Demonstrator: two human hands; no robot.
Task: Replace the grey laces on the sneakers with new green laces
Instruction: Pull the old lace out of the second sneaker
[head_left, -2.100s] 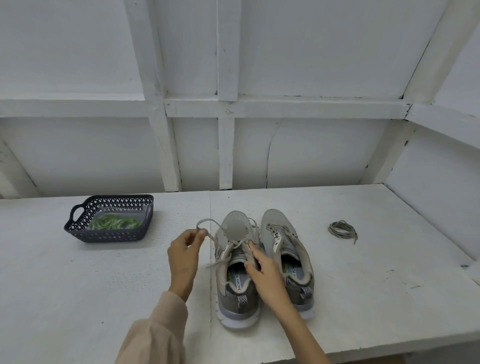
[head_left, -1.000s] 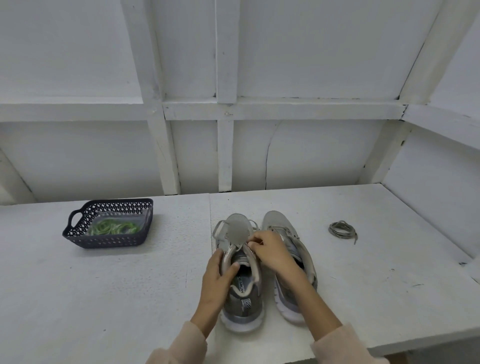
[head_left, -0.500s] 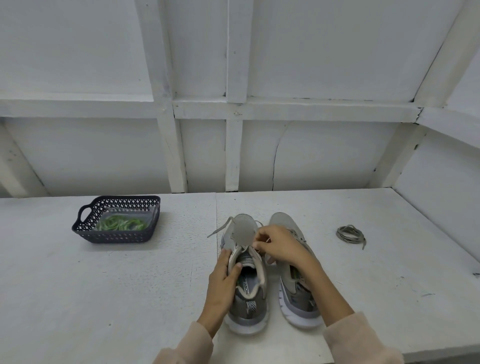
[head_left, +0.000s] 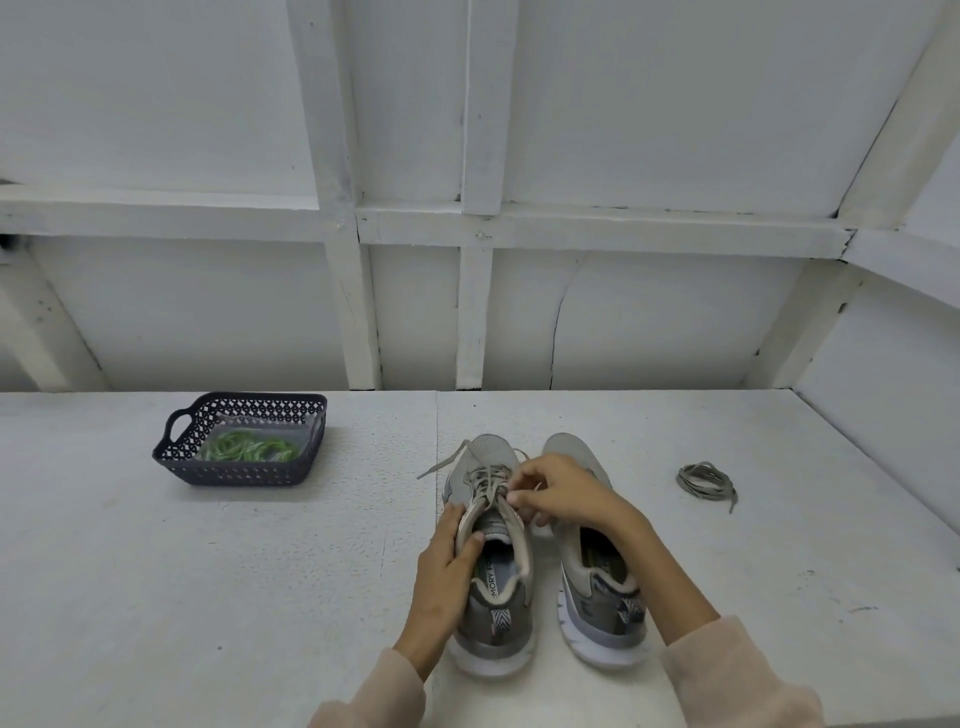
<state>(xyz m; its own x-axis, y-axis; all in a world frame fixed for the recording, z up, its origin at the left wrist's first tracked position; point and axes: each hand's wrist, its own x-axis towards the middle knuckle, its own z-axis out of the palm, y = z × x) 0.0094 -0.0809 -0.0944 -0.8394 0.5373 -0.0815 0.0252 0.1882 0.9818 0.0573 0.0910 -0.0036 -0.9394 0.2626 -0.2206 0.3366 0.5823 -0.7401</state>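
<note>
- Your left hand (head_left: 447, 566) grips the left sneaker (head_left: 493, 623) at its collar. The thumb is hooked over the rim and the fingers lie along the outer side, pinning the shoe to the table (head_left: 208, 571).
- Your right hand (head_left: 561, 493) is curled over the eyelets, fingertips pinching the grey lace (head_left: 485, 480) where it crosses the tongue. Several crossings are threaded, and one loose end trails past the toe towards your left.
- The right sneaker (head_left: 602, 613) stands just beside the left one. Your right hand and wrist cover its eyelets, so you cannot tell whether it carries a lace. A coiled grey lace (head_left: 706, 480) lies well apart on your right, which suggests one shoe is already stripped.
- The green laces (head_left: 244, 448) sit in the dark basket (head_left: 171, 452), well apart on your left, and neither hand touches them.
- Risk: if you pull a crossing sideways rather than up through its eyelet, the lace will likely bind and drag the whole shoe. A slack left grip would then let it tip or slide into its neighbour.
- Risk: tugging the wrong strand tightens the rows below instead of freeing them, so work from the topmost crossing down.
- Risk: the trailing end may snag under the toe, and its tip could fray or jam if you force it through an eyelet.
- Risk: dropping the freed lace near the basket could tangle it with the green ones. Beside the coil on your right looks the safer spot.
</note>
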